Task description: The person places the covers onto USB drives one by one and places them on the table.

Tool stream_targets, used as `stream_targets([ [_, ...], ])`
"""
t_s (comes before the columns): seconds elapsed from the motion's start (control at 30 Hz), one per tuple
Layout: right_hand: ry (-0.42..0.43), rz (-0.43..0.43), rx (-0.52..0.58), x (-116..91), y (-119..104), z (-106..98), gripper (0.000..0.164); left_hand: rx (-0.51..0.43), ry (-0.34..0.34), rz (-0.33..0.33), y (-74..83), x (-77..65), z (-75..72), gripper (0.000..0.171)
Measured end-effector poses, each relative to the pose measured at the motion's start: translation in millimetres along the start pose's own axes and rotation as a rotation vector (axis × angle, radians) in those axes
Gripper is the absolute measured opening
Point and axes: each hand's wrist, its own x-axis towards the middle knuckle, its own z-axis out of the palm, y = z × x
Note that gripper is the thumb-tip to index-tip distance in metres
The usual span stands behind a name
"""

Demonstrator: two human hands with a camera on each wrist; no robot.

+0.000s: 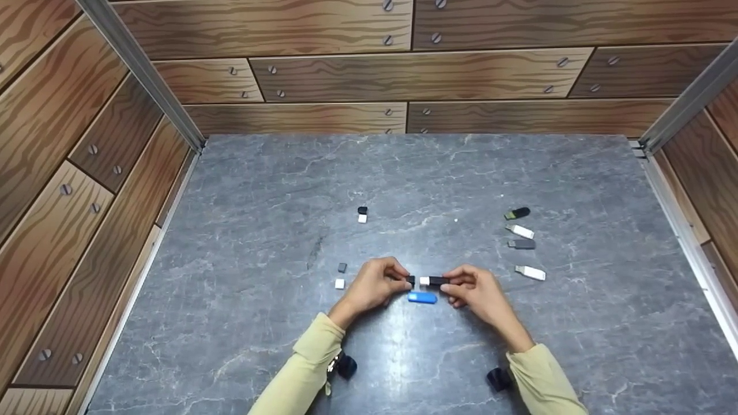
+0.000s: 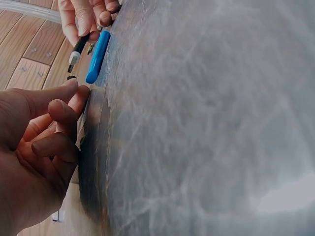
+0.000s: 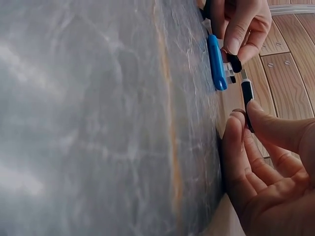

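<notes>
Near the middle of the table, my left hand pinches a small black cap between thumb and fingers. Facing it, my right hand holds a black USB flash drive by its body. The drive's pale connector end points at the cap, and a narrow gap separates the two. Just below them on the tabletop lies a blue flash drive, touched by neither hand. The left wrist view also shows the blue flash drive beside the black drive.
On the right lie a black drive, a white drive, a grey drive and another white drive, their connectors bare. Left of centre are a black cap, white caps and a grey cap. Wood-patterned walls enclose the table.
</notes>
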Motion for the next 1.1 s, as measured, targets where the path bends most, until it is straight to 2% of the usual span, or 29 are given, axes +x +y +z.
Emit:
stream_targets([
  [0.27, 0.030, 0.010, -0.055, 1.7, -0.1, 5.3, 0.029, 0.029, 0.006, 0.016, 0.1, 0.3, 1.0, 0.017],
  [0.53, 0.037, 0.000, -0.056, 1.3, -1.6, 8.3, 0.028, 0.051, 0.012, 0.044, 0.0, 1.4, 1.8, 0.017],
  [1.1, 0.067, -0.010, -0.120, 3.8, -0.8, 13.4, 0.022, 0.050, 0.004, 0.064, -0.9, 3.1, 2.0, 0.016],
])
